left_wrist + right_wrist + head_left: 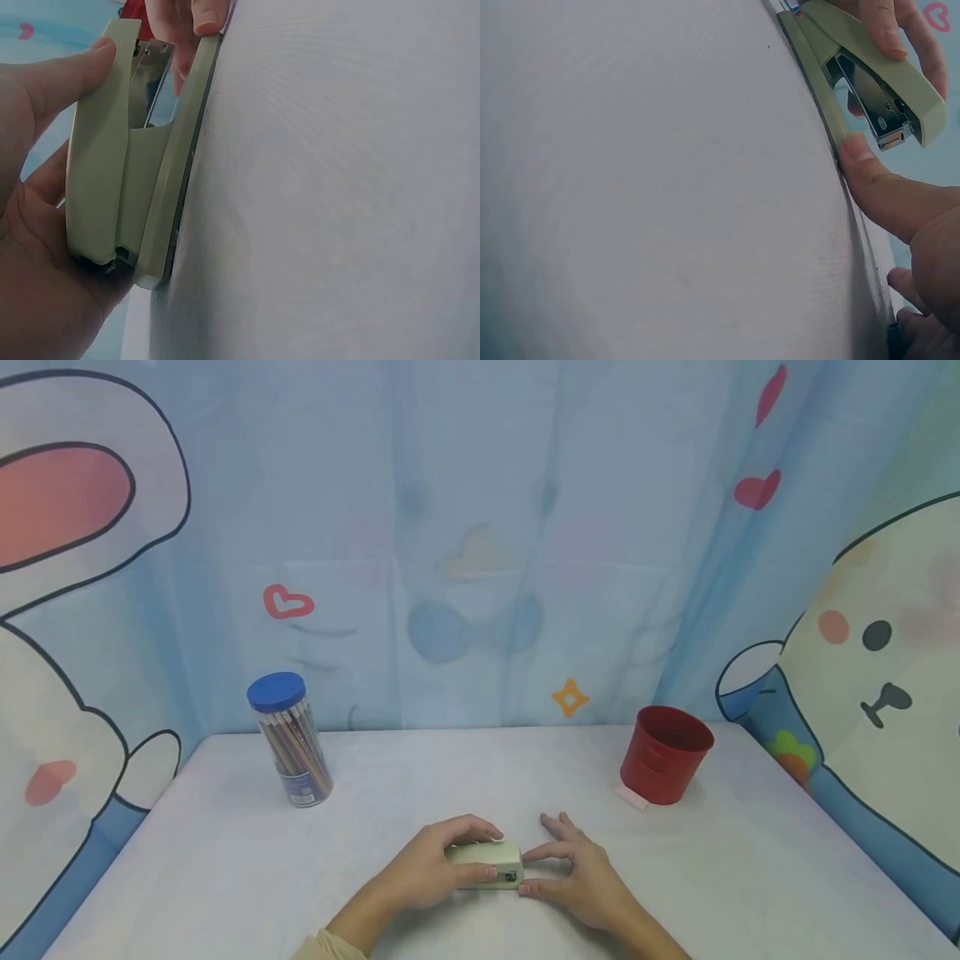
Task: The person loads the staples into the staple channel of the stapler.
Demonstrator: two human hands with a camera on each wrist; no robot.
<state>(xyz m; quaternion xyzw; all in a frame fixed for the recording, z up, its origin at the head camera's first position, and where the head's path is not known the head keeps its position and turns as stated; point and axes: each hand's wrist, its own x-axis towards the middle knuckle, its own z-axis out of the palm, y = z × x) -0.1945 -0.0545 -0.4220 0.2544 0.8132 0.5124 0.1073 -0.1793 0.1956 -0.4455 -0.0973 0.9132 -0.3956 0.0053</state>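
Observation:
A pale green stapler [483, 865] stands on the white tabletop near the front. My left hand [429, 867] grips its upper arm, thumb on the near side and fingers over the far side. At the stapler's right end, my right hand [576, 875] pinches the base between thumb and index finger, its other fingers extended. In the left wrist view, the stapler [101, 157] has its upper arm raised from the base, with metal showing in the gap. The right wrist view shows the right thumb [862, 157] against the tip of the base.
A clear jar of pencils with a blue lid [277, 692] stands at the back left. At the back right is a red bucket [660, 760], with a small pale pink piece [632, 797] at its foot. A printed curtain [480, 485] hangs behind the table.

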